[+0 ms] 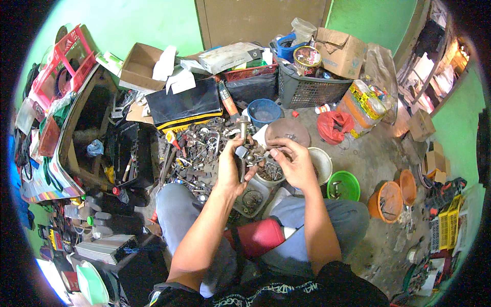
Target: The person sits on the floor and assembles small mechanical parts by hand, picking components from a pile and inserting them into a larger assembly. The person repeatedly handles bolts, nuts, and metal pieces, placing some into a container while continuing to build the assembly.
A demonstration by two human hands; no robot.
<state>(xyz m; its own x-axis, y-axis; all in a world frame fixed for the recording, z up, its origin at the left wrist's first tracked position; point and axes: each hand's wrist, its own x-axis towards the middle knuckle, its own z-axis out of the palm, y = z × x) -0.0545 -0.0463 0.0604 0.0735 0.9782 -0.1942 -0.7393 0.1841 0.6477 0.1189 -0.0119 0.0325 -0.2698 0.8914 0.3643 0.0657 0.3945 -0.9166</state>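
Note:
My left hand [229,166] is closed round a clutch of metal hardware. A long bolt [243,127] stands up out of it, and other bolt-like pieces, one with a dark head [242,152], lie across the fingers. Close beside it, my right hand [296,162] has thumb and forefinger pinched together at the edge of these pieces; what sits in the pinch is too small to name. Below the hands are a tub of small metal parts [270,174] and a clear square container [251,200] with nuts or washers in it.
Loose metal parts [197,148] are heaped at the left. A blue basin [264,111], a green bowl [343,185] and an orange bucket [384,202] stand around me. Behind are a grey crate [313,92] and cardboard boxes [339,53]. A red pouch [259,237] lies between my legs.

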